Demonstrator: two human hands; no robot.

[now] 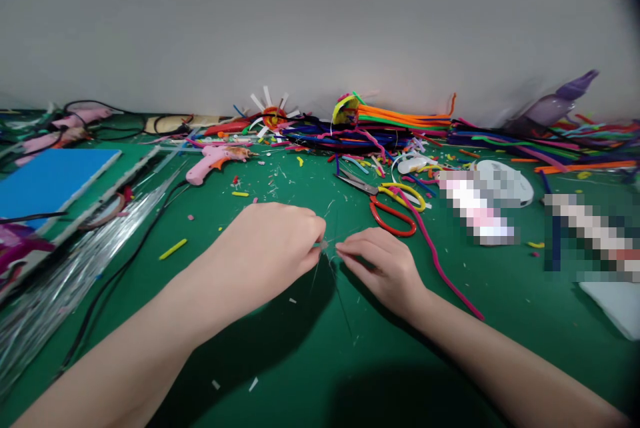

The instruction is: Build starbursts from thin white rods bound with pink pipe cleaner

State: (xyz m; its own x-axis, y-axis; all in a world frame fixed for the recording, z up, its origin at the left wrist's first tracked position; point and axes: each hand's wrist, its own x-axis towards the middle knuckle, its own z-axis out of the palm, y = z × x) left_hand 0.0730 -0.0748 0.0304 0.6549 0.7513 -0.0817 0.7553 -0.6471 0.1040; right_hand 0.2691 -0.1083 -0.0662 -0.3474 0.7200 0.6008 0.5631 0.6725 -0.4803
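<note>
Over the middle of the green table, my left hand (pixel 280 238) is closed in a pinch with its knuckles up. A thin clear strand (pixel 315 273) trails from its fingertips. My right hand (pixel 383 265) faces it a small gap away, with thumb and fingertips pressed together; whatever lies between them is too fine to make out. Just beyond the right hand are scissors (pixel 377 193) with one yellow and one red handle loop, blades apart. A magenta pipe cleaner (pixel 434 251) curves past the scissors toward the right forearm.
A pink glue gun (pixel 213 163) lies beyond my left hand, its black cord (pixel 125 261) running toward me. Silvery clear sticks (pixel 90 261) and a blue board (pixel 55 181) are at left. Colourful pipe cleaners (pixel 405 116) and a purple bottle (pixel 550 105) line the wall; scraps litter the table.
</note>
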